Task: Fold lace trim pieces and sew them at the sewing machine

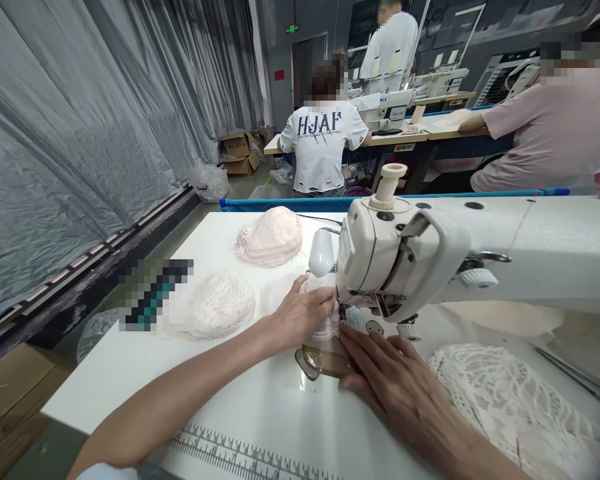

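Under the head of a white sewing machine [405,253] lies a piece of white lace fabric [325,328] with a scalloped edge. My left hand [303,315] grips this lace just left of the needle area, its fingers curled over it. Flat on the machine bed, my right hand [387,367] has its fingers stretched out, the tips at the edge of the lace by the presser foot. The needle tip is too small to make out. A stack of pale pink cup-shaped pieces [275,235] and a pile of white lace cups [223,303] sit to the left.
More white lace [505,393] lies at the right, near metal scissors or tweezers [575,373]. A printed ruler [230,453] runs along the table's front. Cardboard boxes [15,393] stand at the lower left. Several people work beyond, one in a printed white shirt [323,143].
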### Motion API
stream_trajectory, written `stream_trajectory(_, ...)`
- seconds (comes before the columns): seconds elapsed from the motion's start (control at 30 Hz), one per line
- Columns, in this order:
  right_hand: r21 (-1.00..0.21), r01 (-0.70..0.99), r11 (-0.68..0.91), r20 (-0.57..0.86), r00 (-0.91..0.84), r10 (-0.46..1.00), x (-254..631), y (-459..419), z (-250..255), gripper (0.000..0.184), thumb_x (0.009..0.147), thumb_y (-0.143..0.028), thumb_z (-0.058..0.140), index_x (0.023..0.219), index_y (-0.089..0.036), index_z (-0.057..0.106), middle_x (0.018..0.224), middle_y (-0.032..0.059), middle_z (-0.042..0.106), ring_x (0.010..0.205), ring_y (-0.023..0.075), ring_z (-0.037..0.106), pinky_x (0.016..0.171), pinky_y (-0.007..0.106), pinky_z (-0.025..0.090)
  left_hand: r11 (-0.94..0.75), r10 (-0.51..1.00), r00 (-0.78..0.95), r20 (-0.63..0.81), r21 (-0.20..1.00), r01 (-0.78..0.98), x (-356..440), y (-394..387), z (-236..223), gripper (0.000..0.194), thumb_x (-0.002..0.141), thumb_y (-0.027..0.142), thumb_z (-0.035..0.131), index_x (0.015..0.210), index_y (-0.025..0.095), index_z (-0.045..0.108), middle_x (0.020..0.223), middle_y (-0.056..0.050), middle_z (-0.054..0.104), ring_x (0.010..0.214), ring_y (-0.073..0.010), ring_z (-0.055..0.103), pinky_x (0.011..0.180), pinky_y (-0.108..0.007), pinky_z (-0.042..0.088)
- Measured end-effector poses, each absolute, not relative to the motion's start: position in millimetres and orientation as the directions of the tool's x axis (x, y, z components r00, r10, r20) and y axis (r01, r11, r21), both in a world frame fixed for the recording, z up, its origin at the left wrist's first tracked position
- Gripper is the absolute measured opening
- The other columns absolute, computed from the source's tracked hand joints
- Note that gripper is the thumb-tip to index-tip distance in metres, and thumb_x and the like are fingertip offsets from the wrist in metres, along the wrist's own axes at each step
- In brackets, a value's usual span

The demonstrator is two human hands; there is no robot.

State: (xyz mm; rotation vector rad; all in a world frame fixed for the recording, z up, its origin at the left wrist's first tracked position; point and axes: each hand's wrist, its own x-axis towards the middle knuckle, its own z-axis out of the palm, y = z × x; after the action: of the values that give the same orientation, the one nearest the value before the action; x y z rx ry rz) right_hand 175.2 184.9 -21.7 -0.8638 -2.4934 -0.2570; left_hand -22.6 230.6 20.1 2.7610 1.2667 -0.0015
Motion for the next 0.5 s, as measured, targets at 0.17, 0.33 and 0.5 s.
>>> stream_trajectory(0.17,0.027,0.626,0.779,0.513,-0.678,0.527,174,186,-24,0.050,0.099,-0.042,0.024,0.115,-0.008,0.058,0.116,0.0135,0.065,0.087,0.0240,0.061,0.074,0.038,0.037,-0.681,0.726,0.687,0.010,0.147,0.717,-26,238,13,0.023,0.077,0.001,0.037,0.082,0.016,0.053,0.081,-0.001,0.058,0.069,-0.0132,0.053,0.106,-0.048,0.019)
stream_trajectory(0.33,-0.002,0.624,0.781,0.528,-0.663,0.531,175,185,-22,0.049,0.099,-0.042,0.024,0.113,-0.009,0.059,0.115,0.0126,0.065,0.086,0.0229,0.061,0.074,0.037,0.038,-0.697,0.717,0.692,0.087,0.121,0.707,-28,239,7,0.025,0.077,-0.001,0.037,0.081,0.018,0.054,0.077,0.000,0.059,0.065,-0.0124,0.052,0.104,-0.045,0.023)
stream_trajectory(0.5,-0.015,0.625,0.781,0.532,-0.656,0.535,174,182,-20,0.045,0.099,-0.039,0.027,0.116,-0.009,0.056,0.111,0.0136,0.066,0.084,0.0232,0.060,0.073,0.038,0.039,-0.695,0.678,0.667,0.308,-0.025,0.718,-19,213,6,0.025,0.086,0.004,0.036,0.101,0.015,0.052,0.097,-0.006,0.060,0.086,-0.0166,0.057,0.099,-0.045,0.028)
